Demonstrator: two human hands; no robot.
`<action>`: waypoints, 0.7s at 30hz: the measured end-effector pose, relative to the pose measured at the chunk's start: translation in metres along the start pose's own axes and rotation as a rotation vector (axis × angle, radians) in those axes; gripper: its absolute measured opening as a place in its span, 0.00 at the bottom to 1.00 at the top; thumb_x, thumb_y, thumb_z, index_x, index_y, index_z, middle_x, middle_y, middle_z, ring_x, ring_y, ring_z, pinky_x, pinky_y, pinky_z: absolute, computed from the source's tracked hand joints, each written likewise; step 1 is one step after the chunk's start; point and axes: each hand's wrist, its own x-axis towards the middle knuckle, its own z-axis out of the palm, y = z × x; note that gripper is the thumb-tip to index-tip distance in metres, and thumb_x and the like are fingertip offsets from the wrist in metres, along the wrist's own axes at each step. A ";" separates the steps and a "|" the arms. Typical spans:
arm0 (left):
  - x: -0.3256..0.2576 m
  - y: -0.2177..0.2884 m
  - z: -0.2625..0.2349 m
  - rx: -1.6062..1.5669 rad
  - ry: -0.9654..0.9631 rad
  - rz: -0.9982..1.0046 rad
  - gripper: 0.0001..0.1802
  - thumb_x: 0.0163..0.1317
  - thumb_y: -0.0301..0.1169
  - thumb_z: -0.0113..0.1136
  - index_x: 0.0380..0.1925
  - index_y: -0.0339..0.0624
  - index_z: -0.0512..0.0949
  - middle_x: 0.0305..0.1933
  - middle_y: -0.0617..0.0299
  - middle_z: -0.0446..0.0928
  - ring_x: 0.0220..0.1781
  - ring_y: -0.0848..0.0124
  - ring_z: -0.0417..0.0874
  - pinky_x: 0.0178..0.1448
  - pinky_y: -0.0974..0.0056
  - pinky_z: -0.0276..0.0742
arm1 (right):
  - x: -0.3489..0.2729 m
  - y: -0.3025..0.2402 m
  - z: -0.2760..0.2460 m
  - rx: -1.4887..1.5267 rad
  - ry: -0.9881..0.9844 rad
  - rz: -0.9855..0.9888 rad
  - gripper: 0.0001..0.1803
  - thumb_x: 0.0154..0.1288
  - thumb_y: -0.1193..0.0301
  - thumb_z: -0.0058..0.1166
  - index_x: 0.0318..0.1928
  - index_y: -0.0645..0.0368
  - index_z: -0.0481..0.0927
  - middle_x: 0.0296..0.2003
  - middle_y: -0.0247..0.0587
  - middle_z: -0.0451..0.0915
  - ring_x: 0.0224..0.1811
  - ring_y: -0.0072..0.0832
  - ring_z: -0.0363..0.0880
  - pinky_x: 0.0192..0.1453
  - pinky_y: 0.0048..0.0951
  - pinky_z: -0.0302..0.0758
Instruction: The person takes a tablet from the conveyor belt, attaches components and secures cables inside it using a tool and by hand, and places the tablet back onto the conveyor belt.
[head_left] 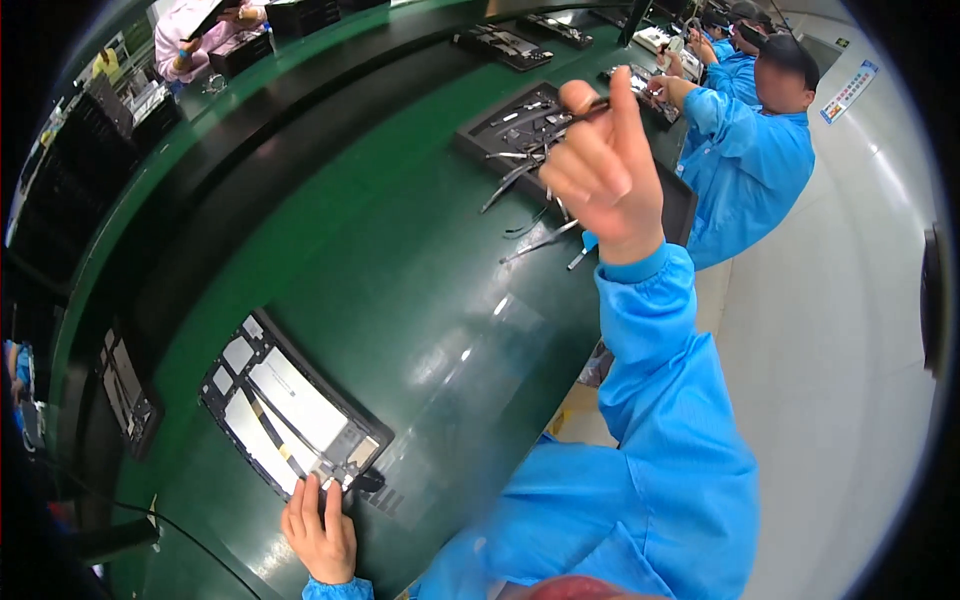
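On the green bench lies an opened tablet (303, 398), its white battery cells and dark ribbon cables exposed. My left hand (322, 532) rests its outstretched fingertips on the tablet's near edge, next to a small black part. Raised at the upper right, my right hand (608, 180) pinches a thin dark strip between thumb and forefinger; its exact kind is unclear. Below and behind that hand sits a black tray (478, 135) heaped with loose flex cables (525, 128), partly hidden by the hand. Several cables hang over the tray's near side onto the bench.
Another opened tablet (128, 392) lies at the far left, near a black cable (190, 540). More opened devices (505, 45) stand along the bench's far end. Co-workers in blue (755, 150) sit along the right side. A clear plastic sheet (440, 440) lies beside the tablet.
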 end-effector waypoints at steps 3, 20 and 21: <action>-0.006 -0.006 0.002 -0.128 -0.044 0.016 0.28 0.50 0.18 0.64 0.55 0.41 0.78 0.65 0.47 0.75 0.67 0.46 0.75 0.65 0.42 0.71 | -0.010 0.080 0.010 -0.626 0.106 0.227 0.29 0.82 0.44 0.30 0.48 0.57 0.73 0.24 0.43 0.82 0.23 0.27 0.81 0.31 0.27 0.78; -0.004 -0.023 0.002 -0.391 -0.130 -0.536 0.53 0.46 0.36 0.71 0.73 0.29 0.59 0.59 0.43 0.68 0.61 0.45 0.68 0.70 0.48 0.61 | -0.083 0.248 0.005 -1.097 -0.149 0.423 0.35 0.64 0.69 0.67 0.69 0.57 0.67 0.59 0.44 0.79 0.60 0.40 0.82 0.61 0.37 0.80; -0.003 -0.023 0.001 -0.394 -0.140 -0.528 0.57 0.43 0.38 0.74 0.73 0.29 0.59 0.60 0.43 0.68 0.62 0.45 0.68 0.70 0.48 0.61 | -0.081 0.245 0.004 -1.112 -0.183 0.424 0.37 0.63 0.67 0.69 0.69 0.57 0.65 0.60 0.45 0.78 0.60 0.41 0.81 0.61 0.38 0.80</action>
